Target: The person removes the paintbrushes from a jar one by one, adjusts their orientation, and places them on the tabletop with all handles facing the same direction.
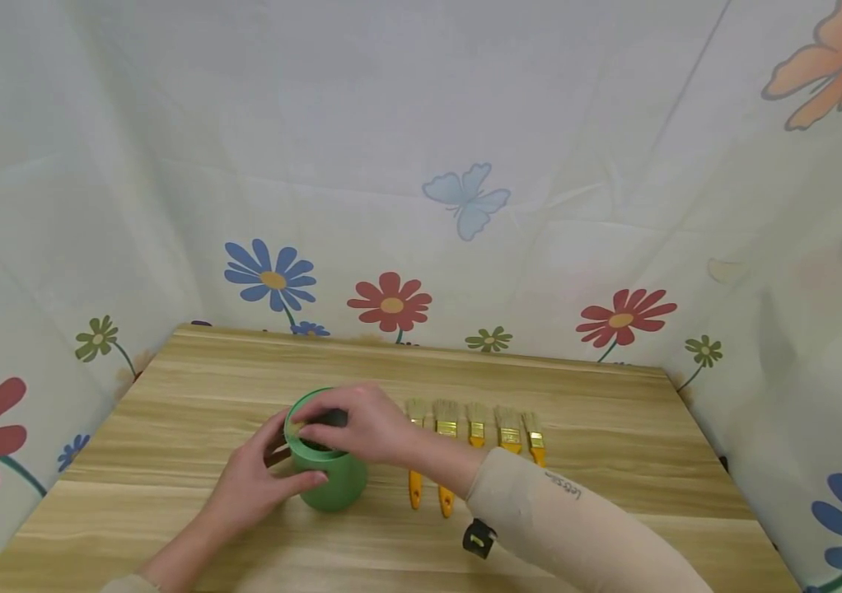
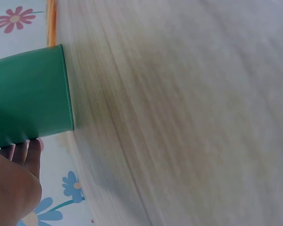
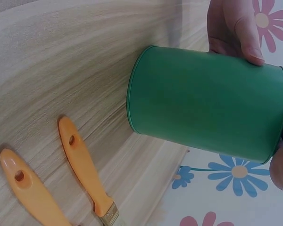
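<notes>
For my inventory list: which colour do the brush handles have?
The brush handles are orange, clearest in the right wrist view.

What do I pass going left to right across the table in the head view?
Left hand → green cylindrical cup → right hand over its rim → row of five yellow-handled flat paintbrushes → bare wooden tabletop.

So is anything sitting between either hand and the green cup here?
Nothing visible. Both hands are already on the green cup: the left hand holds its side, and the right hand lies over its rim. The five paintbrushes lie to the right of the cup, under the right forearm, apart from it.
</notes>
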`<act>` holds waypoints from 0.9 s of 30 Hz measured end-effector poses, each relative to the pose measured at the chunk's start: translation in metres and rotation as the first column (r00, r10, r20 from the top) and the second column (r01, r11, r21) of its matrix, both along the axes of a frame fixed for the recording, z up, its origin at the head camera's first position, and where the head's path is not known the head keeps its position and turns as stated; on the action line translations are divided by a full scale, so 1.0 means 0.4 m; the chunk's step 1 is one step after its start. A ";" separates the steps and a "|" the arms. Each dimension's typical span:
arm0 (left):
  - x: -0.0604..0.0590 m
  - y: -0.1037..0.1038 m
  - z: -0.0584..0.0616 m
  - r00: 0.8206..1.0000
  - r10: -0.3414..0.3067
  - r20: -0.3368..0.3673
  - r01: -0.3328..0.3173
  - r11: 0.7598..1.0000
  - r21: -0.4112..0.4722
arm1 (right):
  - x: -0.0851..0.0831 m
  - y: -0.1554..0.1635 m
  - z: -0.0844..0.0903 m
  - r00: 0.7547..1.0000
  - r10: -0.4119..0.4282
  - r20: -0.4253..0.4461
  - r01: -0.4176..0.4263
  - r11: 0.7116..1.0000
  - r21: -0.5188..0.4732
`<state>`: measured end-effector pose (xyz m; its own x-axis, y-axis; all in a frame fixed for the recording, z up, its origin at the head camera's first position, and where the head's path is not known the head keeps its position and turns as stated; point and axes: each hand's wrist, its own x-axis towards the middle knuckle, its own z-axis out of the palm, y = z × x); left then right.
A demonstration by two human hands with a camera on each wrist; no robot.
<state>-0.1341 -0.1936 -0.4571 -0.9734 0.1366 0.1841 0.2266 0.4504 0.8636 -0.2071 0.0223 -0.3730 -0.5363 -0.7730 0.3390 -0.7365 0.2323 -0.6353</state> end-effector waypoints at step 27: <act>-0.005 -0.005 -0.011 1.000 0.003 0.004 -0.003 0.999 0.032 | -0.035 0.049 0.055 0.931 -0.109 0.349 0.205 0.946 -0.252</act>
